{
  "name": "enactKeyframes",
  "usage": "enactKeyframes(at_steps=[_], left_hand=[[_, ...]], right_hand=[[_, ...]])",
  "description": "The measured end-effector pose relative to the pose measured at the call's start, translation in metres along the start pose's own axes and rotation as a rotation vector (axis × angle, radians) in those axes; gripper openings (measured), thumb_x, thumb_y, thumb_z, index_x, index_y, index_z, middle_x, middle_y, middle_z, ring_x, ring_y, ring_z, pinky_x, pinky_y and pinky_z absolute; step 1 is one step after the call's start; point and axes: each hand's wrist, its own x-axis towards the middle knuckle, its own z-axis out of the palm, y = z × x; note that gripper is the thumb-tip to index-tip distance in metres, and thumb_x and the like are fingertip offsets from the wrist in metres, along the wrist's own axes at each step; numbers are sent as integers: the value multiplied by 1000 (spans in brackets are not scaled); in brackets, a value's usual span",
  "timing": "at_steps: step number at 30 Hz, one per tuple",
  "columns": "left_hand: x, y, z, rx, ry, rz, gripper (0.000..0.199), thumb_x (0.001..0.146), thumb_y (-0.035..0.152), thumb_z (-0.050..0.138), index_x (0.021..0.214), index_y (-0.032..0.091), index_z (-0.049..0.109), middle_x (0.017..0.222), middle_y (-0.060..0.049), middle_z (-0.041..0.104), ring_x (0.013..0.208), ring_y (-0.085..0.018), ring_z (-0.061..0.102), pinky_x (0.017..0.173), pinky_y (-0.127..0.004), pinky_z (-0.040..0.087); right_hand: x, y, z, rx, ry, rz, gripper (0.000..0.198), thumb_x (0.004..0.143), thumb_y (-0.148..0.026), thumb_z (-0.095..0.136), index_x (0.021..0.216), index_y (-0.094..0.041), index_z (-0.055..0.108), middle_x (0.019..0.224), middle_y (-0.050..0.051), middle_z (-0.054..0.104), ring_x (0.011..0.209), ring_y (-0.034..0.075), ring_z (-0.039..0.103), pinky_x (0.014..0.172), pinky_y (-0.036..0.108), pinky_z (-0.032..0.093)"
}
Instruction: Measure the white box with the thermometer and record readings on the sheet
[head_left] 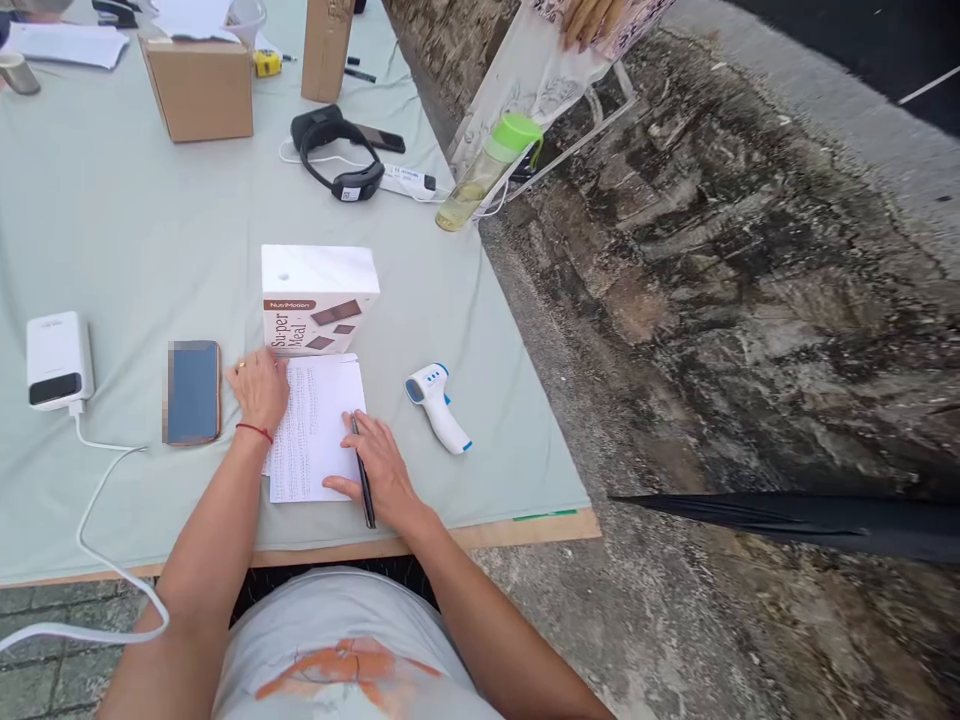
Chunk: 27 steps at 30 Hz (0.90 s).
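The sheet (315,430) of printed paper lies flat on the table (135,230), between the two hands and partly under both. The left hand (259,390) rests palm down on the sheet's upper left corner, fingers spread and flat, gripping nothing; a red band circles its wrist. The right hand (382,475) lies on the sheet's lower right edge, thumb pressing the paper, with a black pen (363,480) held loosely along its fingers, the tip pointing away from the body toward the sheet's right margin. The hands are apart, with most of the sheet bare between them.

Just beyond the left hand's fingertips stands a white food box (319,300), touching or nearly touching the sheet's far edge. Just left of the left hand lies a phone (193,392), face up, close to the wrist but not touching it. Further left sits a white power bank (58,360), its white cable (97,520) trailing off the table's near edge. Right of the right hand, near but clear of it, lies a white and blue thermometer gun (439,405). Well beyond both hands are black headphones (337,150), a cardboard box (199,85) and a green-capped bottle (487,170) at the table's right edge.
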Motion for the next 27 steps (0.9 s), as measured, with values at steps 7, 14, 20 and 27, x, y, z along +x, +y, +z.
enactKeyframes(at_steps=[7, 14, 20, 27], left_hand=[[-1, 3, -5, -80, -44, -94, 22, 100, 32, 42, 106, 17, 58, 97, -12, 74, 94, -29, 67, 94, -44, 37], [-17, -3, -24, -51, -34, -2, 36, 97, 29, 53, 129, 12, 50, 113, -16, 69, 108, -32, 66, 87, -42, 48], [-91, -29, -37, 39, -105, 244, 48, 94, 26, 57, 137, 8, 45, 114, -19, 62, 101, -33, 65, 81, -44, 56], [-141, -28, -11, -113, 96, 364, 59, 93, 30, 59, 144, 10, 37, 129, -23, 54, 113, -34, 57, 95, -51, 54]], right_hand=[[7, 22, -3, -89, -66, 57, 32, 91, -42, 68, 115, -23, 59, 147, 19, 57, 145, 34, 46, 117, 67, 30], [10, 23, 0, 69, 171, 147, 23, 98, -26, 51, 120, -24, 57, 143, 16, 61, 138, 26, 55, 112, 51, 47], [3, 29, 9, 120, 261, 243, 24, 98, -29, 51, 121, -22, 54, 147, 19, 56, 140, 28, 52, 112, 52, 46], [8, 25, 18, 152, 299, 243, 28, 97, -31, 51, 124, -22, 54, 146, 19, 56, 136, 28, 54, 110, 52, 47]])
